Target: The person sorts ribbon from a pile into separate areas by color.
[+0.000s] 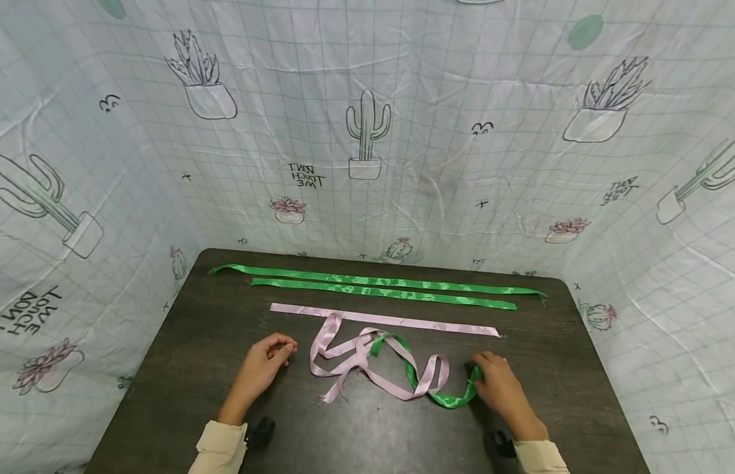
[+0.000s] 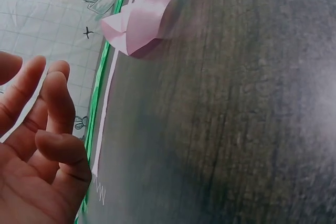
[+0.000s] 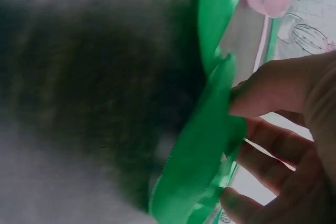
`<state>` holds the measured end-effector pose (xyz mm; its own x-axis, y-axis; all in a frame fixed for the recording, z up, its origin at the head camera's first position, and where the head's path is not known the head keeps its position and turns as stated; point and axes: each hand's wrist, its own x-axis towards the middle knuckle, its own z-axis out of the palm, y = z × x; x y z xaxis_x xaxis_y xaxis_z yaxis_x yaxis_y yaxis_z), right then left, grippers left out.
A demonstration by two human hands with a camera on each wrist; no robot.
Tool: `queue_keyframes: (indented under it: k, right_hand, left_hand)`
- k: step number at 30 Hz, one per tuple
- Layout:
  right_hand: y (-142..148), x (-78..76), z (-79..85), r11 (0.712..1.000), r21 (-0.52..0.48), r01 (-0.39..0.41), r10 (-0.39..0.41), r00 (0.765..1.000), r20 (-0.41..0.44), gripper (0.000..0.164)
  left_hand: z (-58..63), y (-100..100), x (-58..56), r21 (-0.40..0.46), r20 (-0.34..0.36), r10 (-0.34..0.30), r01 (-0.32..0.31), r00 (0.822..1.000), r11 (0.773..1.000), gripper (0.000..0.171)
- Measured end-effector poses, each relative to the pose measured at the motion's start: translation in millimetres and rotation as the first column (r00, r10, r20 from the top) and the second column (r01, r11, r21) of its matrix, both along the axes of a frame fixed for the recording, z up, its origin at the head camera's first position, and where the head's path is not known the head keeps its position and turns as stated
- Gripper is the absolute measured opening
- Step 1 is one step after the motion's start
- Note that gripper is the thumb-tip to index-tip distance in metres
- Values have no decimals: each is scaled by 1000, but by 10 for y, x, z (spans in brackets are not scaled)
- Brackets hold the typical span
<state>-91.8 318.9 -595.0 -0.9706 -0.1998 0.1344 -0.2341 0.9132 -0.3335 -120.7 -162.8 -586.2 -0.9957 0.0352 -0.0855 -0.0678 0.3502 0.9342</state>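
A loose green satin ribbon curves out of a looped pink ribbon in the middle of the table. My right hand pinches the green ribbon near its right end; in the right wrist view the thumb presses on the green ribbon with the fingers behind it. To the left of the pink loops, my left hand hovers by the table with fingers loosely curled and nothing in them. Part of the green ribbon is hidden under the pink loops.
Two green ribbons lie straight along the back of the dark table. In front of them a pink ribbon is laid flat, touching or close to the loops. A printed cloth encloses the back and sides.
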Motion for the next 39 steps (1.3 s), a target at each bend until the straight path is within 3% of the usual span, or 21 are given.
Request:
queue_keyframes:
  k: [10, 21, 30, 39]
  right_hand:
    - [-2, 127, -46, 996, 52, 76, -80, 995, 67, 23]
    - [-6, 132, 16, 998, 12, 66, -66, 996, 61, 25]
    - [-73, 105, 287, 997, -52, 65, -63, 997, 38, 23]
    - [-217, 80, 636, 993, -112, 29, -38, 997, -73, 22]
  left_hand:
    - [-38, 24, 28, -4, -53, -22, 22, 998, 1000, 10]
    - [-43, 40, 24, -12, 20, -41, 41, 999, 999, 10]
    - [9, 104, 30, 4, 34, -59, 59, 998, 998, 10]
    - [31, 214, 21, 50, 14, -93, 92, 996, 994, 10]
